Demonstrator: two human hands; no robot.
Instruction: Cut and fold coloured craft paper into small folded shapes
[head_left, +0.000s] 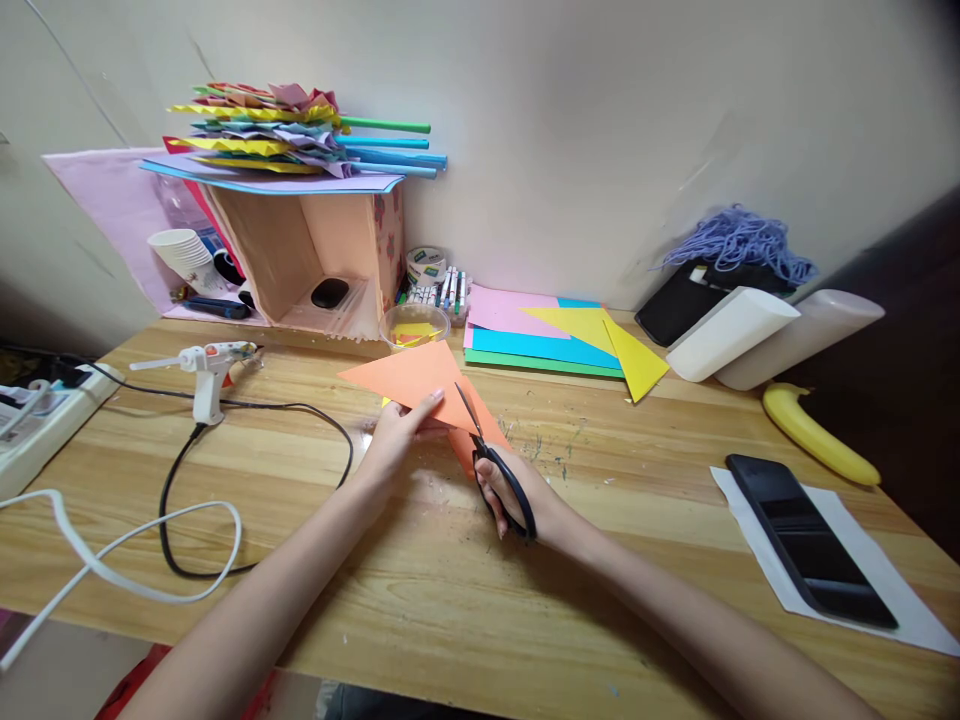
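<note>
A sheet of orange paper is held above the middle of the wooden table, partly split along a line by the scissors. My left hand pinches its lower edge, thumb on top and fingers underneath. In my right hand are black-handled scissors, whose blades lie across the paper, pointing away from me. A flap of the orange paper hangs to the right of the blades and below them. Just beyond the paper stands a round clear tub with yellow and orange scraps inside.
A white glue gun with its black cord lies left, near a power strip. Behind are a cardboard box, markers and coloured paper sheets. To the right are paper rolls, a banana and a phone.
</note>
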